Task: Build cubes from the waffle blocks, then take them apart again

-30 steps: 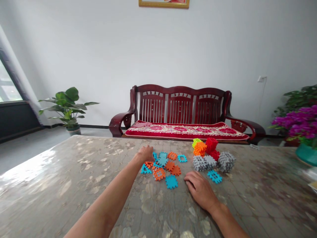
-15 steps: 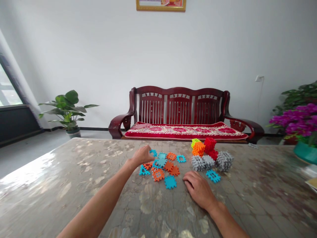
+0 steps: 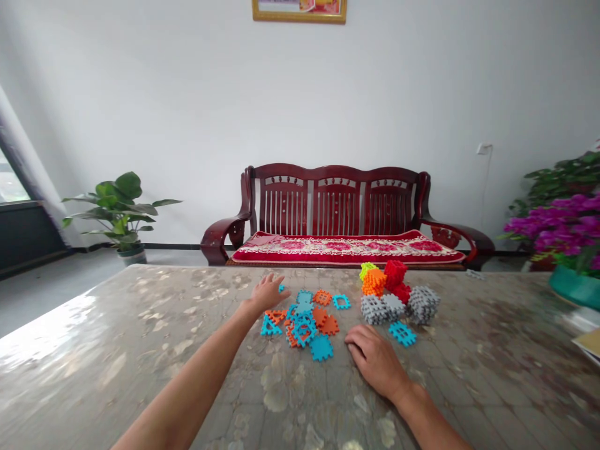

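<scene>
My left hand (image 3: pixel 269 292) reaches over the table with its fingers apart, beside a small blue piece (image 3: pixel 281 287) that is partly hidden by the hand. Nothing shows gripped in it. To its right lies a loose pile of notched plastic building tiles: a blue open tile (image 3: pixel 304 329) on top of an orange one, a solid blue square (image 3: pixel 321 348), an orange window tile (image 3: pixel 322 297), a blue frame tile (image 3: pixel 342 301) and a blue triangle tile (image 3: pixel 270 325). My right hand (image 3: pixel 372 356) rests on the table with curled fingers, close to a blue window tile (image 3: pixel 402 334).
Grey tile stacks (image 3: pixel 423 304) stand at the right, with orange (image 3: pixel 374 282), red (image 3: pixel 395 275) and yellow-green (image 3: pixel 368 270) ones behind. Purple flowers in a teal pot (image 3: pixel 575 286) occupy the table's right end. A wooden bench (image 3: pixel 337 197) stands beyond.
A blue open tile now lies on the orange window tile in the pile. My left hand has opened its fingers. My right hand stays put, and the view has shifted slightly.
</scene>
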{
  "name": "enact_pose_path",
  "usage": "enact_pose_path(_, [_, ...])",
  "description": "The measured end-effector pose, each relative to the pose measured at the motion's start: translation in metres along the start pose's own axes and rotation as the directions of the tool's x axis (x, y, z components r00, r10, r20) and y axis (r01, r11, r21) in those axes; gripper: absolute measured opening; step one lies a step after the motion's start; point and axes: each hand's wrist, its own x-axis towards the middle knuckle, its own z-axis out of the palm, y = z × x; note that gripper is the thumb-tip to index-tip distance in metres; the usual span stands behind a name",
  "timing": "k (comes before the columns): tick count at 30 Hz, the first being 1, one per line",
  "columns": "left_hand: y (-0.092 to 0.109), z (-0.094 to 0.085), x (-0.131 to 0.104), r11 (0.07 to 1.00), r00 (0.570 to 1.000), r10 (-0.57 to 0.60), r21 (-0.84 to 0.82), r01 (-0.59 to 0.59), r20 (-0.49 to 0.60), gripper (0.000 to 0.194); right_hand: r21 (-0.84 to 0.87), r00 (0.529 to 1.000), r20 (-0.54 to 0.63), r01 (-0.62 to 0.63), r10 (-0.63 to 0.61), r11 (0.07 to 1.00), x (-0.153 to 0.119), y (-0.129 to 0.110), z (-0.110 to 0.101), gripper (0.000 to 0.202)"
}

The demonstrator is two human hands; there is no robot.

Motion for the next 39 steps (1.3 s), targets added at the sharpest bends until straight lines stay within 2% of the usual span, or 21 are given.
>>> enact_pose_path(4, [0.0, 0.014, 0.006, 0.999, 0.999, -0.015, 0.043, 0.013, 0.047, 0.052, -0.002, 1.0, 0.001, -0.011, 0.011, 1.0, 0.0, 0.0, 0.001, 0.018])
enact_pose_path(8, [0.005, 0.019, 0.005, 0.998, 0.999, -0.017, 0.063, 0.014, 0.048, 0.038, 0.006, 1.0, 0.006, -0.011, 0.011, 1.0, 0.0, 0.0, 0.0, 0.017])
enact_pose_path(15, [0.002, 0.01, -0.002, 0.994, 0.993, -0.112, -0.007, 0.112, -0.035, 0.036, 0.006, 1.0, 0.005, -0.015, 0.015, 1.0, 0.0, -0.002, -0.001, 0.018])
enact_pose_path(18, [0.009, 0.003, -0.012, 0.991, 0.988, -0.121, -0.074, 0.114, -0.097, 0.039, -0.004, 1.0, -0.002, -0.012, 0.012, 1.0, 0.001, -0.003, -0.002, 0.018])
enact_pose_path(20, [0.021, -0.001, -0.022, 0.987, 0.987, -0.085, -0.151, 0.064, -0.137, 0.04, -0.013, 1.0, 0.0, -0.009, 0.009, 1.0, 0.001, -0.003, -0.003, 0.018])
enact_pose_path(23, [0.047, -0.002, -0.044, 0.91, 0.972, 0.055, -0.389, -0.144, -0.23, 0.042, -0.017, 1.0, 0.006, -0.016, 0.016, 1.0, 0.001, -0.005, -0.004, 0.018])
enact_pose_path(26, [0.075, 0.005, -0.066, 0.831, 0.945, 0.201, -0.466, -0.304, -0.257, 0.043, -0.006, 1.0, 0.01, -0.028, 0.028, 1.0, 0.001, -0.006, -0.004, 0.018])
enact_pose_path(28, [0.088, 0.012, -0.076, 0.796, 0.931, 0.268, -0.487, -0.359, -0.249, 0.045, 0.008, 0.999, 0.014, -0.031, 0.03, 1.0, 0.0, -0.005, -0.005, 0.018])
enact_pose_path(30, [0.093, 0.017, -0.081, 0.781, 0.924, 0.287, -0.497, -0.378, -0.251, 0.045, 0.02, 0.999, 0.014, -0.03, 0.029, 0.999, 0.0, -0.004, -0.004, 0.019])
enact_pose_path(32, [0.089, 0.018, -0.081, 0.794, 0.941, 0.228, -0.511, -0.329, -0.251, 0.043, 0.022, 0.999, 0.009, -0.033, 0.033, 0.999, 0.0, -0.002, -0.004, 0.019])
enact_pose_path(35, [0.063, 0.018, -0.073, 0.833, 0.978, 0.034, -0.535, -0.143, -0.208, 0.041, 0.011, 0.998, -0.013, -0.063, 0.063, 0.998, -0.001, -0.001, -0.003, 0.019])
enact_pose_path(37, [0.037, 0.019, -0.067, 0.848, 0.979, -0.106, -0.53, -0.004, -0.176, 0.042, 0.023, 0.996, -0.029, -0.086, 0.086, 0.996, -0.001, -0.002, -0.002, 0.018])
enact_pose_path(39, [0.012, 0.023, -0.064, 0.846, 0.957, -0.238, -0.52, 0.119, -0.168, 0.042, 0.041, 0.994, -0.042, -0.103, 0.105, 0.994, -0.001, -0.003, 0.0, 0.022])
